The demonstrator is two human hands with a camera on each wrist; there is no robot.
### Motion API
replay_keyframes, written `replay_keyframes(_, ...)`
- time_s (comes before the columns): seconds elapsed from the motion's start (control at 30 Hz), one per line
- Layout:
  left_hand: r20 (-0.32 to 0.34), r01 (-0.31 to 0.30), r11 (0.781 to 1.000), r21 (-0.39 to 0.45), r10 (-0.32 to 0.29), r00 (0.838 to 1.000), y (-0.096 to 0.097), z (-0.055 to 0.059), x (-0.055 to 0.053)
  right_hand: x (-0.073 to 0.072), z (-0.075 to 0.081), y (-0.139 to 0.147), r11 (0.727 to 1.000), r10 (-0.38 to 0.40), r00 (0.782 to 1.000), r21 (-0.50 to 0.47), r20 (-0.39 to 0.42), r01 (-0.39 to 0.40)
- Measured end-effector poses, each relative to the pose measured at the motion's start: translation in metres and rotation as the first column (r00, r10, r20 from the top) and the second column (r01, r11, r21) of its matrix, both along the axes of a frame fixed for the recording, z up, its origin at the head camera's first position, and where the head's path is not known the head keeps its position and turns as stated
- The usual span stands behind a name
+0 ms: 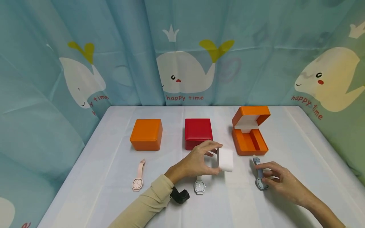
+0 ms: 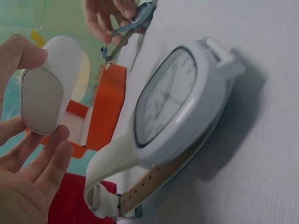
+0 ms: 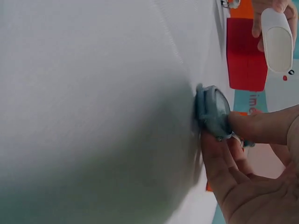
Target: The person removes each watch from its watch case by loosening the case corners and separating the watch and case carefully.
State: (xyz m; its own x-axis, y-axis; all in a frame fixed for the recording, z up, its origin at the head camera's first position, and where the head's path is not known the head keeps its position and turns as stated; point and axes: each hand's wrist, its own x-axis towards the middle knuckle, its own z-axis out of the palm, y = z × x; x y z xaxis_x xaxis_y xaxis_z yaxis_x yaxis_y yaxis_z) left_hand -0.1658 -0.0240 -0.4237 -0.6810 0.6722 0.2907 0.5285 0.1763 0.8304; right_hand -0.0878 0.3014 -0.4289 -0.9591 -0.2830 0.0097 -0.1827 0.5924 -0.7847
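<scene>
My left hand (image 1: 196, 161) grips a white watch cushion (image 1: 226, 160) by its two ends, thumb on one and fingers on the other, raised above the table. With my right hand (image 1: 282, 182) I pinch a blue wristwatch (image 3: 212, 109) at its case, thumb on one side and fingers on the other. Its strap (image 1: 259, 172) points toward the open orange box (image 1: 241, 148), whose lid is up. Below my left hand a white wristwatch (image 2: 177, 98) lies on the table, its strap partly hidden by that hand in the head view.
A red box (image 1: 198, 129) and an orange box (image 1: 146, 130), both closed, stand at the back. A pink wristwatch (image 1: 137, 183) lies at the left. Beside the left sleeve a black object (image 1: 181, 197) is partly covered. Patterned curtains (image 1: 128, 69) surround the table (image 1: 114, 158).
</scene>
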Motion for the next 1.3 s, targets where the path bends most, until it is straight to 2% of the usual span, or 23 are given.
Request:
replay_keyframes(0.23, 0.008, -0.006, 1.000, -0.009, 0.006, 1.000, -0.002, 0.001, -0.002, 0.000, -0.004, 0.006, 1.000, -0.014, 1.000, 0.024, -0.020, 0.015)
replay_keyframes(0.43, 0.011, 0.000, 1.000, -0.013, 0.001, 1.000, -0.001, 0.002, -0.001, 0.000, -0.003, 0.011, 0.999, -0.021, 0.999, 0.040, 0.024, 0.020)
replay_keyframes(0.6, 0.020, -0.008, 1.000, -0.019, 0.008, 1.000, 0.000, 0.001, -0.002, -0.001, -0.003, 0.014, 0.997, 0.018, 0.999, 0.071, 0.040, -0.021)
replay_keyframes(0.7, 0.016, -0.006, 1.000, -0.015, 0.006, 1.000, 0.000, 0.001, -0.002, -0.001, -0.003, 0.014, 0.995, 0.046, 0.999, 0.084, 0.020, -0.047)
replay_keyframes(0.93, -0.019, -0.008, 1.000, 0.019, 0.008, 1.000, 0.001, 0.000, -0.002, 0.001, -0.001, 0.010, 0.992, 0.004, 1.000, 0.130, 0.020, -0.006)
replay_keyframes(1.03, -0.030, -0.017, 0.999, 0.038, 0.018, 0.999, 0.001, 0.000, -0.003, 0.001, 0.000, 0.009, 0.991, 0.008, 1.000, 0.131, -0.016, -0.006)
replay_keyframes(1.17, -0.024, -0.010, 0.999, 0.039, 0.011, 1.000, 0.003, 0.002, -0.002, 0.002, 0.000, 0.007, 0.996, 0.016, 0.993, 0.093, -0.120, -0.005)
replay_keyframes(1.3, -0.024, 0.003, 1.000, 0.027, -0.003, 1.000, 0.007, 0.004, -0.003, -0.001, 0.005, 0.002, 0.991, -0.029, 0.978, 0.120, -0.205, 0.054)
